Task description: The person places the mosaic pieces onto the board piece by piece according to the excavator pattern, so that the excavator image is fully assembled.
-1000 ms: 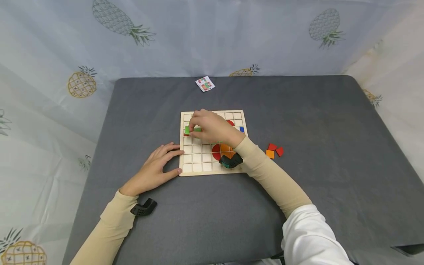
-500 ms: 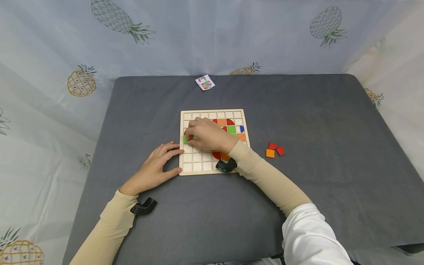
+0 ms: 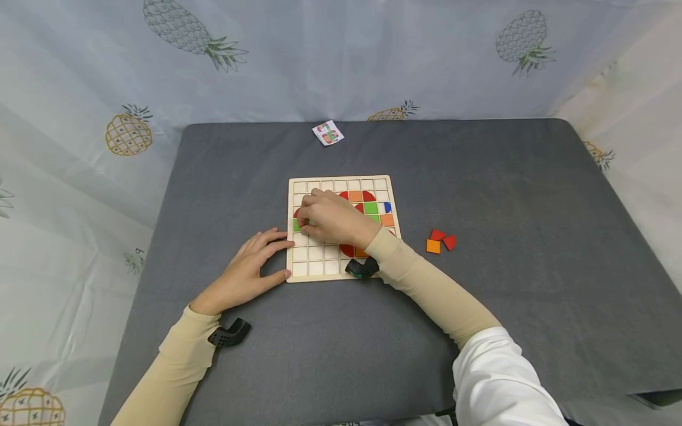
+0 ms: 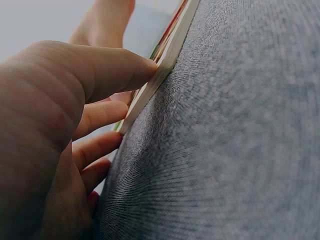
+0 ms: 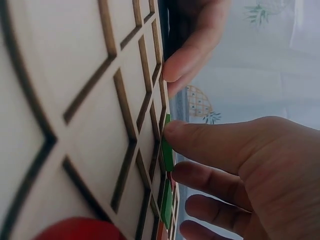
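Observation:
A wooden grid board [image 3: 316,268] lies on the grey-covered table, holding red, orange and green tiles and a blue-and-white one [image 3: 388,207]. My right hand [image 3: 335,216] reaches over its left part. Thumb and index finger pinch a green square tile [image 5: 168,147] at the board's left column; the thumb lies on its face. Another green tile [image 5: 166,202] sits beside it in the right wrist view. My left hand [image 3: 245,269] rests at the left edge, fingers extended, thumb and fingertips touching the rim. The right hand hides several cells.
Right of the board lie a loose orange square [image 3: 433,246] and two red pieces [image 3: 450,242]. A small patterned card [image 3: 328,133] lies near the table's far edge. A pineapple-print curtain [image 3: 341,65] hangs behind the table.
My right hand has moved nearer and lower with the green tile, which now sits at a left-column cell. More tiles on the board's right side show. My left hand has stayed put.

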A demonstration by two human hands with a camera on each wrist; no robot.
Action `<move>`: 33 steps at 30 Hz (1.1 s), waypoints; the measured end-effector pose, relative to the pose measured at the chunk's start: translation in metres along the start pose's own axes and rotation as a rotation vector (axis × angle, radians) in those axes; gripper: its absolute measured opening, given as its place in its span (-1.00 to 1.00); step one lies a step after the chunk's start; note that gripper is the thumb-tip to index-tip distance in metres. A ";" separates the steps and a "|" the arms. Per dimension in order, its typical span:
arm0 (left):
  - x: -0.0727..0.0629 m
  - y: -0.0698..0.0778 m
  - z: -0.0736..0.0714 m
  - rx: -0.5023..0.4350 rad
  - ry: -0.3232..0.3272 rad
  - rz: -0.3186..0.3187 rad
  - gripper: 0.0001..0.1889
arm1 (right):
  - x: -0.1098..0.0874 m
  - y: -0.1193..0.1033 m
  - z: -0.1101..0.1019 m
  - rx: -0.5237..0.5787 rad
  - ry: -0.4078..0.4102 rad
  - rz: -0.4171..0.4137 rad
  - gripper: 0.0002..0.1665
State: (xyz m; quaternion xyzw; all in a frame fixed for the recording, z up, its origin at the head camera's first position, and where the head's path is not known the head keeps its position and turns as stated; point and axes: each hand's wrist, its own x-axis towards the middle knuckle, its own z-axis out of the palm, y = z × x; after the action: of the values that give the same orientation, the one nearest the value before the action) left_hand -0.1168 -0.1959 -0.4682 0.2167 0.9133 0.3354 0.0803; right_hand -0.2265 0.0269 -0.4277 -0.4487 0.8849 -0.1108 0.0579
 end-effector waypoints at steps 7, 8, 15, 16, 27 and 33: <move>-0.001 0.000 0.000 -0.016 0.000 -0.001 -0.40 | 0.002 -0.001 0.003 0.012 0.011 -0.019 -0.84; -0.001 -0.001 0.000 -0.016 0.001 -0.002 -0.40 | 0.002 -0.001 0.003 0.006 0.013 -0.021 -0.84; -0.001 0.000 0.000 -0.010 -0.005 -0.002 -0.39 | -0.002 -0.004 0.002 -0.028 -0.001 -0.027 -0.66; -0.001 0.000 0.000 -0.009 -0.006 -0.004 -0.39 | -0.003 -0.004 0.001 -0.032 -0.006 -0.031 -0.63; -0.001 0.002 -0.001 -0.018 -0.004 -0.011 -0.40 | -0.005 -0.004 -0.002 -0.025 -0.020 -0.039 -0.70; -0.001 0.002 -0.001 -0.011 -0.006 -0.011 -0.40 | -0.012 0.002 -0.019 0.087 -0.027 0.005 -0.70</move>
State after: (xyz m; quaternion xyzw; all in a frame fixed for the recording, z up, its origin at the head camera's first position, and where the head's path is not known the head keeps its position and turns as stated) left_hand -0.1159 -0.1956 -0.4661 0.2124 0.9123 0.3393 0.0860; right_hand -0.2255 0.0404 -0.4098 -0.4452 0.8794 -0.1429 0.0894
